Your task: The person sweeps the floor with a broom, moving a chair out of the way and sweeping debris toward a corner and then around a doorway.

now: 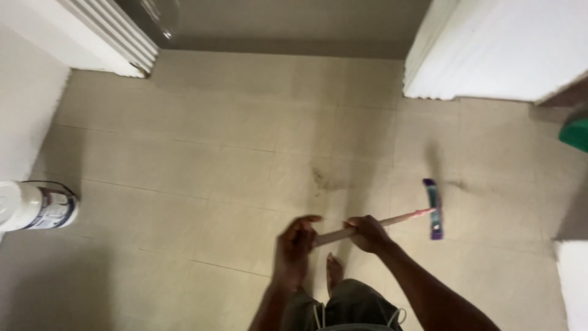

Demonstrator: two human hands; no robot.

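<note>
Lower centre of the frame: the person stands on a pale tiled floor [202,141] and works a long-handled broom [392,219]. The right hand [367,233] is closed around the pale wooden handle, about midway along the visible length. The left hand [296,239] sits at the near end of the handle, fingers curled toward it; motion blur keeps me from confirming a full grip.

The handle runs from centre frame up and to the right, tilted slightly. Its purple and teal head [434,208] lies on the tiles right of centre, set crosswise to the handle.

A dark smudge of dirt [323,179] marks the floor at centre frame, well apart from the broom head and just above the hands.

One bare foot [334,273] shows between the forearms at the lower edge, above grey-green shorts [346,309] with drawstrings.

Left edge: a white plastic tub [33,205] with a dark-printed label stands against the white wall. Upper left and upper right: white ribbed door frames [116,37]. Far right edge: a green object [577,132], partly cut off, kind not determinable.
</note>
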